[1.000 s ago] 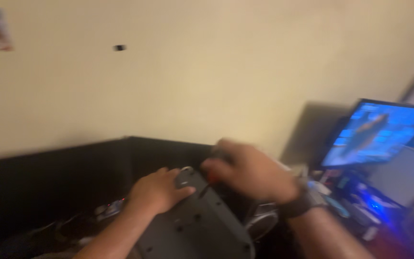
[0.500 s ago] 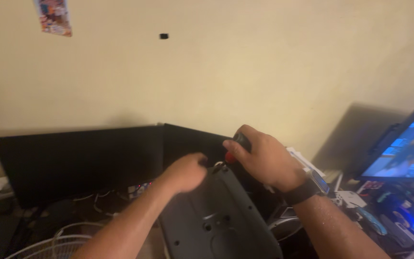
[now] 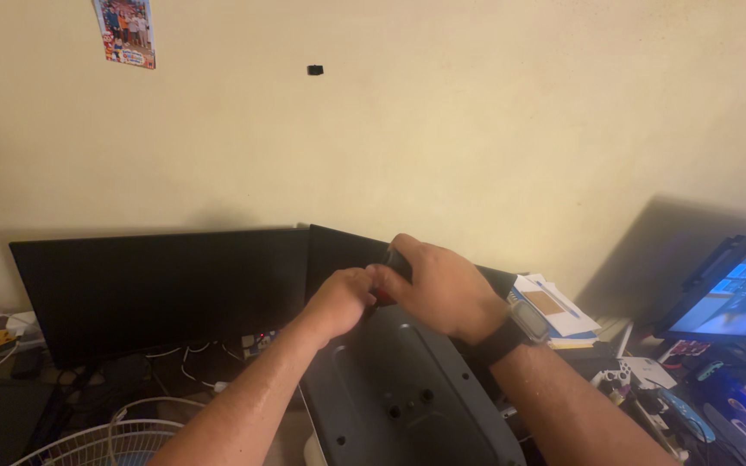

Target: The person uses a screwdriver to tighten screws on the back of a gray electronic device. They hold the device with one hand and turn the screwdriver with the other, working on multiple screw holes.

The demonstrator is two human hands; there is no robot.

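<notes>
A dark grey monitor back panel point(image 3: 407, 388) with screw holes lies tilted in front of me, its top edge toward the wall. My left hand point(image 3: 338, 302) pinches at that top edge, fingers closed around something small that I cannot make out. My right hand point(image 3: 438, 289), with a black watch on the wrist, grips a dark tool with a red part, held against the same edge. The two hands touch each other there.
A black monitor point(image 3: 166, 289) stands at the left against the beige wall, with cables under it. A lit screen point(image 3: 740, 289) sits at the right, above papers point(image 3: 550, 306), a white game controller point(image 3: 628, 375) and blue-lit gear. A white fan guard point(image 3: 101, 444) is at the lower left.
The view has swung left and steadied, so the lit screen sits farther right. Both hands stay together at the panel's top edge, the right one closing over the tool.
</notes>
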